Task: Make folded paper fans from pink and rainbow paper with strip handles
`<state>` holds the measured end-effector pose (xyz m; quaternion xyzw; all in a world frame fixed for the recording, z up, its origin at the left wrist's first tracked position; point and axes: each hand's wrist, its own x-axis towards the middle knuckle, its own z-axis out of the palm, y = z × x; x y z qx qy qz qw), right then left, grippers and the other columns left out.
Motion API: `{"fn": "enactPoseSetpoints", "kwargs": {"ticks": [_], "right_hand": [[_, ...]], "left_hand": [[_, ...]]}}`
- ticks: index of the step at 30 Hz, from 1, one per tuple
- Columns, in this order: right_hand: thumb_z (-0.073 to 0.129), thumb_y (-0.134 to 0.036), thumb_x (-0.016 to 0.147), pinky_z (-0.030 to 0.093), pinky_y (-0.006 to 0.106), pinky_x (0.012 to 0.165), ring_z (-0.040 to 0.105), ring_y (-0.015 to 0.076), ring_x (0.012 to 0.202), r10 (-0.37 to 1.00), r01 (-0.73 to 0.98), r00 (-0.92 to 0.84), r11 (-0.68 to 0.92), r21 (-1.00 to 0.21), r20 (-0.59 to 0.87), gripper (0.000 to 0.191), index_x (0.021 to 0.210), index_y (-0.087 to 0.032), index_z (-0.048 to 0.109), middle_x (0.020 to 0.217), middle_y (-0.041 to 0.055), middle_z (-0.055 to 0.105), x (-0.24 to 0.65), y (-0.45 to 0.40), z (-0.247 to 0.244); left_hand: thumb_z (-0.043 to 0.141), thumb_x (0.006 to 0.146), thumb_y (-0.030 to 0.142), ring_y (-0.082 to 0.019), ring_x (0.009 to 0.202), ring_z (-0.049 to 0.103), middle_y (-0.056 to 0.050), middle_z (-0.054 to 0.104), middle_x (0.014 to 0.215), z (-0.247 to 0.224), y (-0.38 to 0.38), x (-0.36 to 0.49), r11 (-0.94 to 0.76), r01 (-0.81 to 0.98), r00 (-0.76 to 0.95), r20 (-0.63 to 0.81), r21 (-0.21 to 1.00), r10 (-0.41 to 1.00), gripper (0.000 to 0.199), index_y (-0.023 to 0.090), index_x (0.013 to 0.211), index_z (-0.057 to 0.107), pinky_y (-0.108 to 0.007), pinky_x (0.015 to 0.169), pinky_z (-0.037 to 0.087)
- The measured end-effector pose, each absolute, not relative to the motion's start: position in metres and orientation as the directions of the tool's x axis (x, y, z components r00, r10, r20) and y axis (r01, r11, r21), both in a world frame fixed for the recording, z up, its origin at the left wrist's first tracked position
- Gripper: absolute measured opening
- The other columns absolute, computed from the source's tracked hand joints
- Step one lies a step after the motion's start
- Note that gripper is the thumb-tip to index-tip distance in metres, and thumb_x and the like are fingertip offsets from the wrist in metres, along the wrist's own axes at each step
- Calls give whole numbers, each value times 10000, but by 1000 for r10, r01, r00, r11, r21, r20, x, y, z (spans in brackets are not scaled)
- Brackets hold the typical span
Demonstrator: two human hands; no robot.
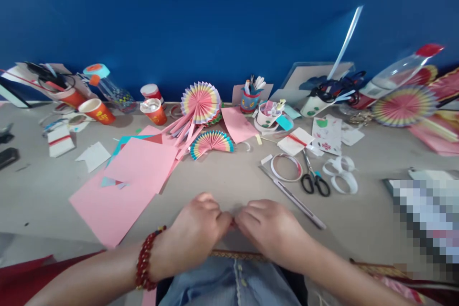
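Note:
My left hand (197,229), with a red bead bracelet on its wrist, and my right hand (267,227) meet at the table's front edge. Both are closed, fingers curled and fingertips nearly touching. A tiny reddish bit shows between them; what they pinch is too small and hidden to name. Ahead of them lies a folded paper fan (212,143) in pink, yellow and blue. Pink paper sheets (139,165) overlap to the left. On the right are a grey craft knife (296,200), black-handled scissors (314,182) and a roll of tape (286,167).
Along the blue wall stand a round paper fan (201,103), orange paper cups (96,111), a decorated pen cup (250,101) and a tilted bottle with a red cap (398,76). White paper rings (344,181) lie right of the scissors.

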<state>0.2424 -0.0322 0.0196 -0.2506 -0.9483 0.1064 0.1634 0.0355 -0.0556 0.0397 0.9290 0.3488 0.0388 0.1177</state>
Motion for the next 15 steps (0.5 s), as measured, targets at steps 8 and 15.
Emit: {"fn": "enactPoseSetpoints", "kwargs": {"ticks": [8,15], "right_hand": [[448,-345,1040,262,317,539,481,139,568,471,400,-825,877,-265,312,380,705,-197,551,624,-21,591,261,-38,40],[514,-416,1005,285,292,502,481,121,521,499,430,-775,866,-255,388,400,665,-210,556,553,-43,569,273,-40,43]], "left_hand": [[492,946,102,-163,542,513,31,540,592,17,-71,19,-771,574,743,219,276,632,242,214,732,488,-316,575,343],[463,995,252,-124,546,585,56,597,652,22,-63,-2,-767,573,721,268,289,640,214,262,816,581,-237,551,421]]}}
